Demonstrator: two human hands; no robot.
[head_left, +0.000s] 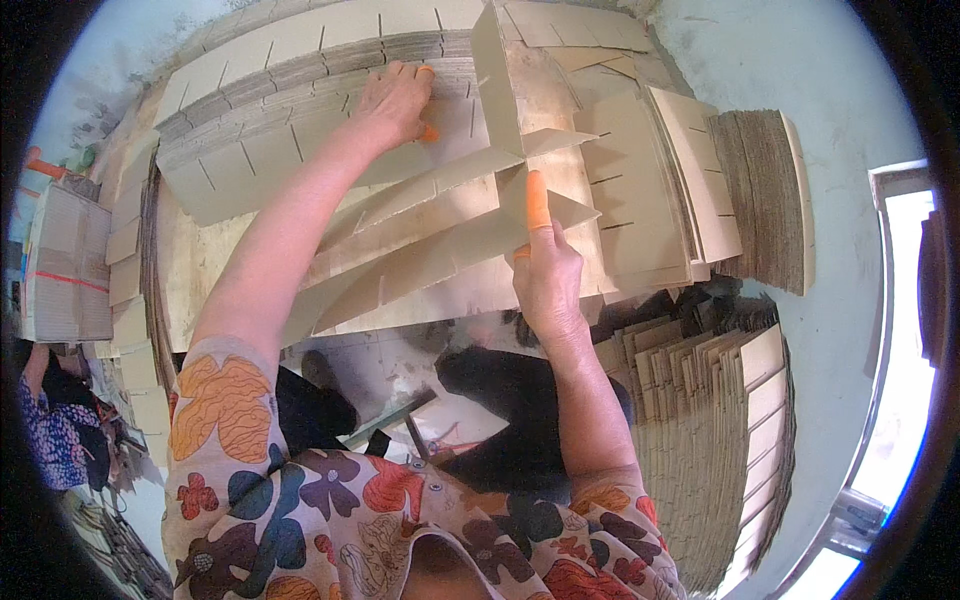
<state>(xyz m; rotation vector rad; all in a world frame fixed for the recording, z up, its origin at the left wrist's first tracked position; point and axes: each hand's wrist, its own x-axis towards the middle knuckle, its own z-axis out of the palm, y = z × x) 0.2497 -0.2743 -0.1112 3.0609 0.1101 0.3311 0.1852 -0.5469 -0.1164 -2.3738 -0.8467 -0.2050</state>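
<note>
My left hand (395,103) reaches to the far stack of slotted cardboard strips (240,165). Its fingers curl over the edge of a strip there, with the thumb lower on the strip's face. Orange finger covers sit on the thumb and a fingertip. My right hand (550,275) is closed round the near part of a cardboard strip (497,90) standing on edge. Its orange-covered finger points up along that strip. Two long slotted strips (410,262) cross it, forming part of a divider. The palm side of my right hand is hidden.
The work surface is a pale wooden board (200,240). Flat slotted sheets (625,185) lie on its right, with a thick cardboard stack (760,195) beyond. Many divider pieces (690,400) stand packed at lower right. A carton (68,265) and another person's patterned clothing (62,440) are at left.
</note>
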